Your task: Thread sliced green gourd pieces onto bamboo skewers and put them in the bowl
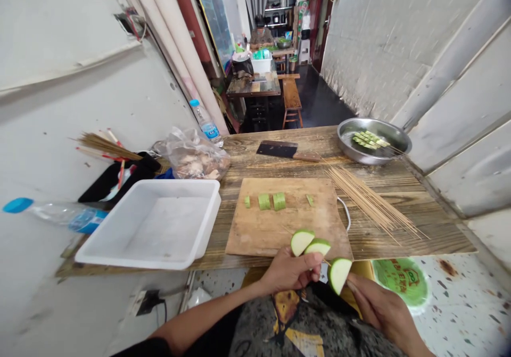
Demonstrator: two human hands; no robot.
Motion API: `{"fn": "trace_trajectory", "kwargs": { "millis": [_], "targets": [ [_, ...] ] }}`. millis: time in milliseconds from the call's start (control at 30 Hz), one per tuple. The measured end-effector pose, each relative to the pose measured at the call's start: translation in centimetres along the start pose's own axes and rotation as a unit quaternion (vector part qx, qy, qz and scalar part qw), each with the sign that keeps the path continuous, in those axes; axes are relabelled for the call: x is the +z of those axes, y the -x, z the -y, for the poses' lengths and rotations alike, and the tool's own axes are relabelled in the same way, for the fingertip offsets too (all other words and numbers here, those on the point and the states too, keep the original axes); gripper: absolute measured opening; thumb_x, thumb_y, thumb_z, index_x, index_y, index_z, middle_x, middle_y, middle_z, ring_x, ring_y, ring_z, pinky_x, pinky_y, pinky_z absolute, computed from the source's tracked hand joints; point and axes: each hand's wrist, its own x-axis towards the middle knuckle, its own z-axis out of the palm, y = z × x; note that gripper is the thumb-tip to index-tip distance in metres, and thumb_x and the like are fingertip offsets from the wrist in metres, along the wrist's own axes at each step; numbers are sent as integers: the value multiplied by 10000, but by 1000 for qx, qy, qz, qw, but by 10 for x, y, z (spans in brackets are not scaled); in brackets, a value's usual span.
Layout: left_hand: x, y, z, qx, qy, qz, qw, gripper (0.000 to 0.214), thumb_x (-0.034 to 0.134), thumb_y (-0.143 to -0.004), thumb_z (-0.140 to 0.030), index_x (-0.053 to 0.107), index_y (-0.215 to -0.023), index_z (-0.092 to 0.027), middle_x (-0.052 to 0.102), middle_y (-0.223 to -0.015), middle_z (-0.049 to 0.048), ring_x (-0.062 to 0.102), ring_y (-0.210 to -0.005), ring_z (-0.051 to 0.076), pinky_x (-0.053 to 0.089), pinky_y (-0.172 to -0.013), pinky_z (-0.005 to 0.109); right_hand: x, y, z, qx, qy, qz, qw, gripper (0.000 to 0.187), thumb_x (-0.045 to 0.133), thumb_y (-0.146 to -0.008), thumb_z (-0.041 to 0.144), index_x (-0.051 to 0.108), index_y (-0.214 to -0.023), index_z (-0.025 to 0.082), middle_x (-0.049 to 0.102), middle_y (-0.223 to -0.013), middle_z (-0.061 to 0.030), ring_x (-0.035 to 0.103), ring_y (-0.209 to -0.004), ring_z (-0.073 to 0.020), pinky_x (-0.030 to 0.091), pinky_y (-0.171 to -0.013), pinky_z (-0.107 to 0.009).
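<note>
Half-round green-skinned squash slices (pixel 318 247) are threaded on a thin bamboo skewer, whose tip pokes out over the cutting board (pixel 255 234). My left hand (pixel 293 272) pinches the two upper slices, its thumb along the second one. A third slice (pixel 339 276) sits lower on the skewer, apart from those two. Just behind it, my right hand (pixel 381 306) is closed at the skewer's lower end; the slice partly hides its fingertips. On the board lie several cut green pieces (pixel 271 201). To its right spreads a bundle of loose bamboo skewers (pixel 369 200).
A cleaver (pixel 279 150) lies behind the board. At the back right stands a steel bowl (pixel 343 128) holding skewered green pieces. Left are a white plastic tray (pixel 147 258), a bag of brownish food (pixel 197 163) and water bottles (pixel 209 128). A wall borders the right side.
</note>
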Motion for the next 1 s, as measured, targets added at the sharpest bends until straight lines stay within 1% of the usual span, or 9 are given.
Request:
{"fn": "trace_trajectory", "kwargs": {
  "millis": [67, 167, 300, 367, 467, 633, 767, 867, 1000],
  "targets": [
    [1, -3, 2, -9, 23, 35, 999, 514, 849, -411, -418, 609, -757, -123, 598, -634, -7, 537, -557, 84, 390, -537, 217, -2, -10, -1, -26, 16, -4, 1000, 248, 450, -885, 182, 625, -1060, 188, 711, -910, -62, 686, -751, -150, 556, -656, -201],
    [7, -4, 2, -10, -1, 36, 999, 588, 868, -396, -337, 593, -884, -159, 601, -701, -23, 537, -585, 87, 405, -546, 226, -2, -25, 3, -43, 25, -3, 999, 256, 423, -881, 124, 596, -1061, 179, 704, -840, -60, 677, -718, -140, 536, -606, -187],
    [13, -1, -3, -30, -48, 54, 997, 408, 820, -495, -380, 596, -719, -123, 541, -574, -33, 477, -533, 67, 358, -525, 219, 3, -34, 13, -47, 8, 27, 998, 246, 366, -890, 116, 590, -945, 202, 680, -756, -28, 654, -660, -111, 511, -588, -172],
    [12, -1, -4, -54, -54, 56, 996, 399, 811, -489, -407, 586, -646, -119, 534, -541, -37, 466, -505, 57, 337, -524, 217, 7, -33, 15, -37, -8, 30, 999, 227, 361, -895, 129, 577, -887, 201, 672, -735, -21, 643, -634, -103, 504, -592, -171],
    [7, -5, 0, -79, -68, 44, 994, 403, 816, -465, -410, 585, -617, -117, 550, -530, -37, 475, -479, 55, 328, -529, 220, 12, -30, 14, -19, -30, 33, 999, 218, 359, -898, 142, 559, -837, 203, 650, -686, -7, 619, -579, -91, 486, -560, -164],
    [1, -10, 6, -32, -67, 42, 996, 394, 806, -492, -416, 575, -574, -107, 544, -511, -22, 471, -458, 55, 318, -502, 214, 17, -27, 13, -9, -64, 20, 998, 196, 383, -893, 127, 562, -896, 207, 623, -680, 14, 590, -564, -70, 465, -566, -148],
    [3, -5, 3, 4, -76, 42, 996, 386, 801, -517, -410, 575, -575, -102, 545, -502, -11, 476, -450, 57, 322, -482, 205, 19, -22, 14, 2, -86, 27, 996, 185, 391, -894, 123, 557, -897, 206, 614, -698, 20, 576, -573, -60, 452, -568, -134],
    [5, -1, 1, 31, -48, 24, 998, 379, 810, -513, -388, 565, -598, -112, 548, -505, -21, 476, -446, 52, 329, -472, 194, 21, -18, 14, 17, -91, 31, 995, 173, 387, -901, 145, 543, -853, 204, 589, -671, 21, 553, -554, -61, 440, -542, -136],
    [5, 0, 1, 35, -11, -18, 999, 400, 826, -487, -379, 561, -630, -116, 553, -500, -28, 477, -428, 50, 352, -466, 192, 24, -15, 14, 32, -83, 20, 996, 168, 397, -900, 167, 541, -821, 199, 563, -627, 24, 525, -515, -65, 424, -504, -144]
  ]
}}
